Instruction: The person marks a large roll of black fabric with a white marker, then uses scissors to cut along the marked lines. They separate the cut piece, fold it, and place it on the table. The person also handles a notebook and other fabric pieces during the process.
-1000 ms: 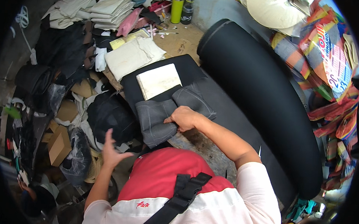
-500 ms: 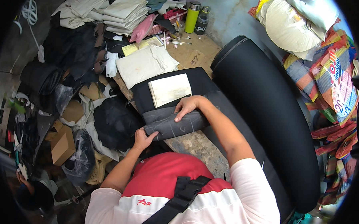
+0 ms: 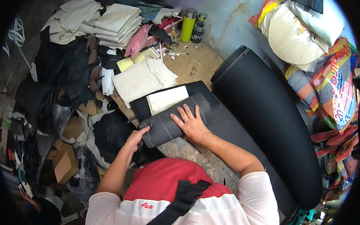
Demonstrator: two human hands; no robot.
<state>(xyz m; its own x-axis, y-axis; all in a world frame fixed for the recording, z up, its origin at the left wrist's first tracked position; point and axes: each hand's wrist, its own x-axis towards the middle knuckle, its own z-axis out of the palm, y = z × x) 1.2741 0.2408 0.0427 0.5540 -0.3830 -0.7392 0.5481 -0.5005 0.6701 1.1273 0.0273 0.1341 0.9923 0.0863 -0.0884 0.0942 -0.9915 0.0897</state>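
Note:
In front of me a dark grey sheet with pale chalk lines is wound into a thick roll (image 3: 160,129), lying slantwise on the table. My left hand (image 3: 136,138) grips the roll's left end, thumb on top and the other fingers mostly hidden. On the roll's upper side my right hand (image 3: 192,125) lies flat, fingers spread. Just beyond the roll is a small folded cream cloth (image 3: 162,100), partly covered by it. That cloth rests on black material (image 3: 197,87). A larger folded cream cloth (image 3: 139,80) lies farther off.
A big black roll (image 3: 268,124) stretches along the right side. Green and dark bottles (image 3: 188,26) stand at the back, near folded cream stacks (image 3: 117,23). Dark scraps and an open cardboard box (image 3: 65,163) crowd the left. Colourful sacks (image 3: 334,83) fill the far right.
The grey sheet is wound further and now overlaps the small cream cloth. My right hand has gone from curled fingers to spread flat on the roll. My left hand stays at its left end.

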